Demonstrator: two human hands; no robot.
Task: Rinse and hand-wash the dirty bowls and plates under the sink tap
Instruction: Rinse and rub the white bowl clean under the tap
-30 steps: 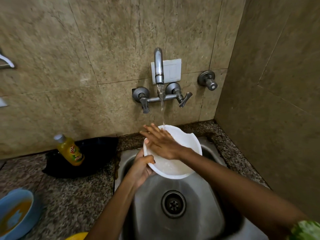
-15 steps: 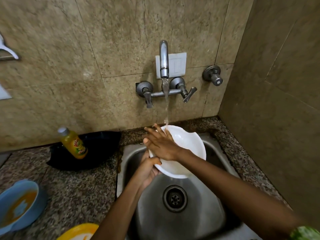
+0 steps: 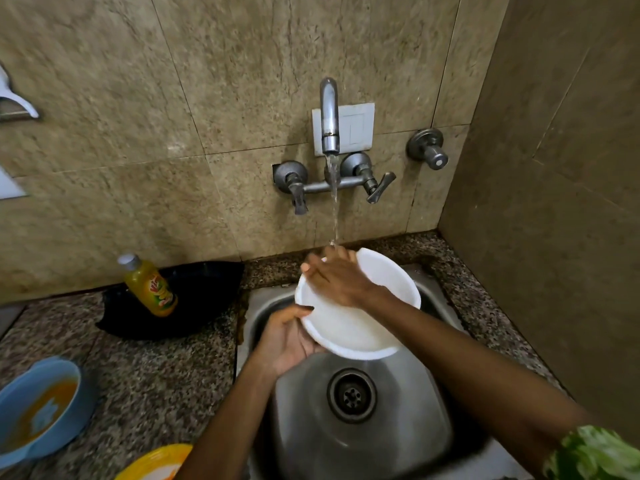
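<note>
A white bowl (image 3: 349, 329) is held tilted over the steel sink (image 3: 391, 420), under the running tap (image 3: 329, 114). My left hand (image 3: 287, 336) grips the bowl's left rim from below, thumb on the edge. My right hand (image 3: 337, 277) lies flat inside the bowl at its upper left, fingers spread, with the water stream landing on the fingertips. A blue bowl (image 3: 41, 410) with orange residue sits on the counter at the far left. A yellow plate (image 3: 156, 462) shows at the bottom edge, partly cut off.
A yellow dish-soap bottle (image 3: 149, 287) stands tilted in a black pan (image 3: 194, 299) left of the sink. The granite counter (image 3: 145, 379) surrounds the sink. Tiled walls close in behind and on the right; a valve knob (image 3: 429, 152) sticks out of the wall.
My right hand has slid a little across the bowl's inside toward its upper left edge. My view has shifted, so the yellow plate now shows at the bottom.
</note>
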